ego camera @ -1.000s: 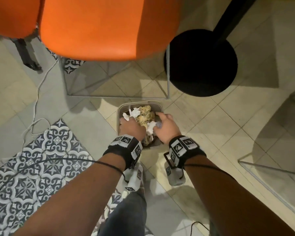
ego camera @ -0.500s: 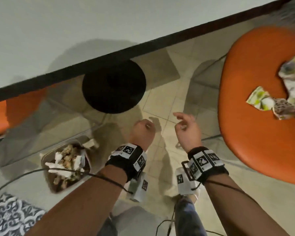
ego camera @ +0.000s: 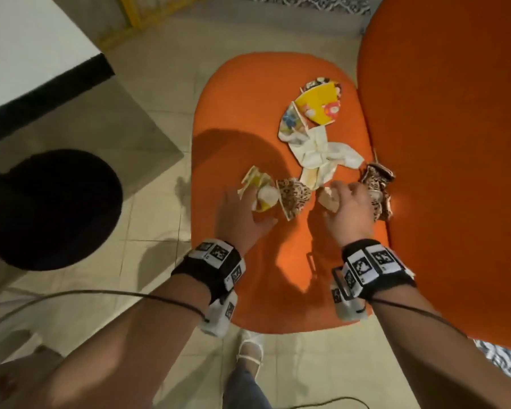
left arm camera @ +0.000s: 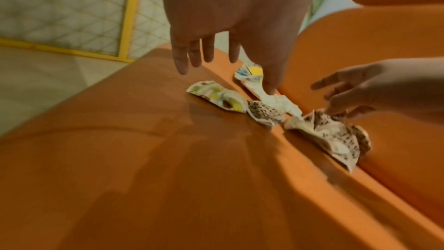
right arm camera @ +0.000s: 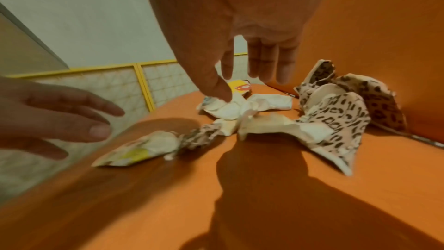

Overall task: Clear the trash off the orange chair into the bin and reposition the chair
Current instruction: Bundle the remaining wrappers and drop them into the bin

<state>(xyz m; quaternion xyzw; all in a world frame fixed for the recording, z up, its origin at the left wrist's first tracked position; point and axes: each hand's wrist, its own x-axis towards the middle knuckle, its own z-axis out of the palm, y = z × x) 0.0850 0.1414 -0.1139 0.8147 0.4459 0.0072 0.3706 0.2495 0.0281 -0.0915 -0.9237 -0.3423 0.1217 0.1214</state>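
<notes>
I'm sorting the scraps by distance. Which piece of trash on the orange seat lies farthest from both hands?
The bright yellow paper scrap with red cartoon prints, at the far end of the orange chair seat. The other scraps lie nearer the left hand and right hand.

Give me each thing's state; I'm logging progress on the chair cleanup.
orange chair: seat littered with trash
yellow cartoon wrapper: flattened, untouched
white tissue: crumpled, untouched
leopard-print wrapper: crumpled, between the hands
left hand: open, reaching
right hand: open, reaching

Black wristbands with square-patterned tags
</notes>
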